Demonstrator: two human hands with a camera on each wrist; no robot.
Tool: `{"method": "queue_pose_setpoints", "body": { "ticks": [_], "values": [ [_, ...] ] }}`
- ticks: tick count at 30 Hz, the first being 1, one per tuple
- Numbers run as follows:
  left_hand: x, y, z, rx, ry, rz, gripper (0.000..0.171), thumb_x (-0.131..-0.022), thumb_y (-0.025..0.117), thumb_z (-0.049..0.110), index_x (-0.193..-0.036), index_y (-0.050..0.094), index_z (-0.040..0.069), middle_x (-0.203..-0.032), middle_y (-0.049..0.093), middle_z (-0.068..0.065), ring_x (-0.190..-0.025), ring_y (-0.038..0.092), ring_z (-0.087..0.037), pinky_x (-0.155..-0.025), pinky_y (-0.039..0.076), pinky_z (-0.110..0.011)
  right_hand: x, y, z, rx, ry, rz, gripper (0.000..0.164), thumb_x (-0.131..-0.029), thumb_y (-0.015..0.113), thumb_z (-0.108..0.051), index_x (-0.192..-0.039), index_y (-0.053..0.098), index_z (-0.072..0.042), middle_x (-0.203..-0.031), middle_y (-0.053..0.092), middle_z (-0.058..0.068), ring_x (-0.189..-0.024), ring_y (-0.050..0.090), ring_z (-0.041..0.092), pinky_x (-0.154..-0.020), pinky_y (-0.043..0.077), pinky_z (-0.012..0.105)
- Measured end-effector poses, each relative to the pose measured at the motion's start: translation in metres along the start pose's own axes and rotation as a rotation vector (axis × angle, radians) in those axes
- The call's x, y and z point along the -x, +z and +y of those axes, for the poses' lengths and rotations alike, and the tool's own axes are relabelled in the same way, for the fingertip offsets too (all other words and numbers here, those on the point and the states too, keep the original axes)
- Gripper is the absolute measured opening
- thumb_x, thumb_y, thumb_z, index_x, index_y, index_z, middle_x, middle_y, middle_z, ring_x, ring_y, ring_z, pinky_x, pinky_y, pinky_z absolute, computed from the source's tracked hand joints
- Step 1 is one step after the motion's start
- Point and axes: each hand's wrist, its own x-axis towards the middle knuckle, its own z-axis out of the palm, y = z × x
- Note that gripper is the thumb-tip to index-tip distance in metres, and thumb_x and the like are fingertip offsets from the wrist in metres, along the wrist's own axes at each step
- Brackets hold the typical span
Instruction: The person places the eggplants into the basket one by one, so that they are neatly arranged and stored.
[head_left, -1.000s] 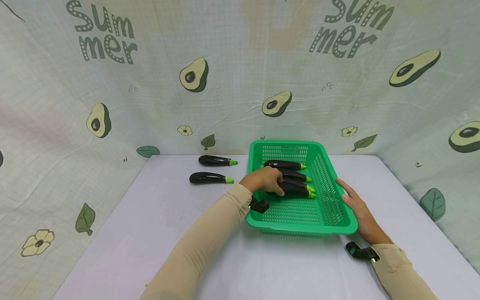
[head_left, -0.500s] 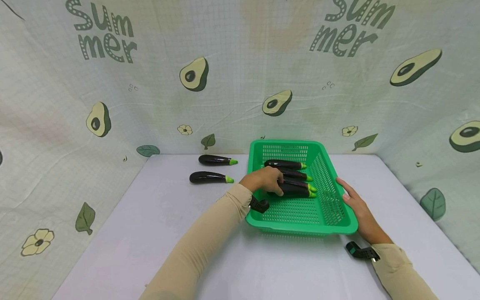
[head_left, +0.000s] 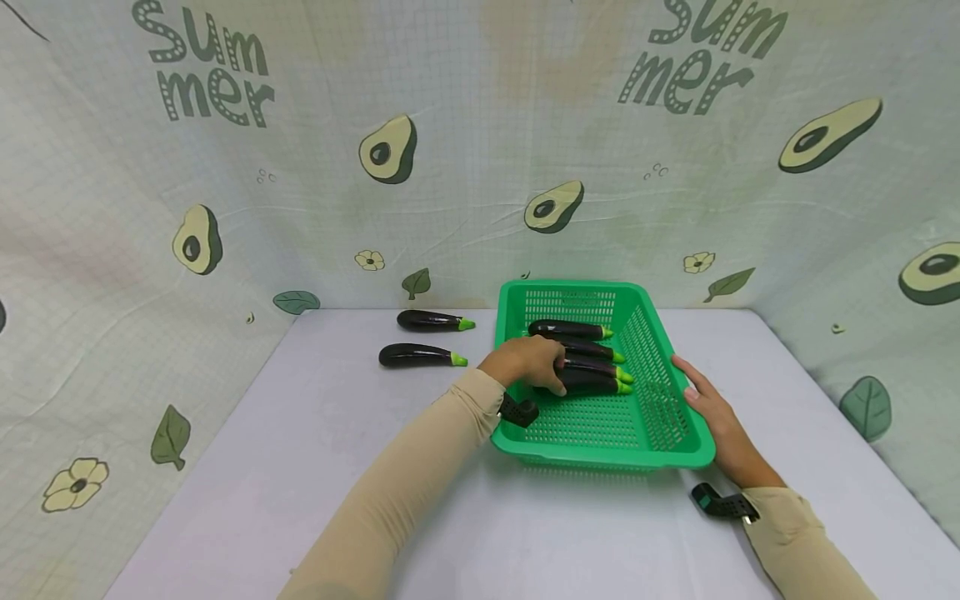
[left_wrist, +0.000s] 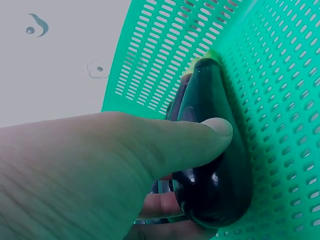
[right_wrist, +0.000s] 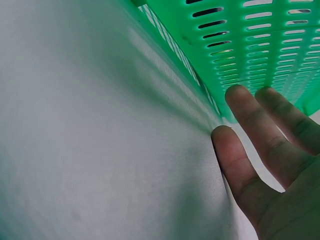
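Observation:
A green plastic basket (head_left: 600,459) with slotted walls stands on the table. Inside it, several dark purple eggplants (head_left: 568,330) with green stems lie side by side. My left hand (head_left: 528,364) reaches in and grips the nearest eggplant (head_left: 592,382). In the left wrist view, the thumb lies across the top of that eggplant (left_wrist: 215,192) and fingers show at its far side. My right hand (head_left: 723,427) touches the basket's right side, thumb at the rim. Its fingers (right_wrist: 255,130) extend along the outer wall in the right wrist view.
Two more eggplants lie on the white table left of the basket, one farther back (head_left: 431,322) and one nearer (head_left: 416,356). A cloth backdrop (head_left: 465,167) printed with avocados rises behind the table and along both sides.
The gripped eggplant has shifted very slightly within the basket, with the left hand still around it. The right hand and the basket have stayed in place.

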Motion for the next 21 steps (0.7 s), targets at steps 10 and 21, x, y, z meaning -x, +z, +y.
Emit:
{"method": "queue_pose_setpoints", "body": {
  "ticks": [10,21],
  "values": [
    [0.0008,0.0031,-0.0002,-0.027,0.002,0.023,0.035,-0.087,0.077,0.046,-0.104,0.062,0.020,-0.092,0.061,0.005,-0.072,0.055,-0.013,-0.062,0.045,-0.029,0.0005,0.0007,-0.0016,-0.009,0.003,-0.007,0.052,-0.111,0.028,-0.028,-0.162,0.017,-0.025,-0.166,0.009,0.011,-0.135,0.023,0.001,-0.092,0.029,0.008],
    [0.0053,0.0009,0.0050,-0.053,-0.024,0.036,0.038,-0.087,0.078,0.046,-0.106,0.063,0.016,-0.084,0.058,0.004,-0.068,0.054,-0.011,-0.061,0.044,-0.029,0.0001,0.0006,-0.0004,-0.003,0.006,0.000,0.052,-0.111,0.028,-0.028,-0.162,0.017,-0.025,-0.166,0.009,0.010,-0.135,0.022,0.000,-0.092,0.028,0.008]
  ]
}}
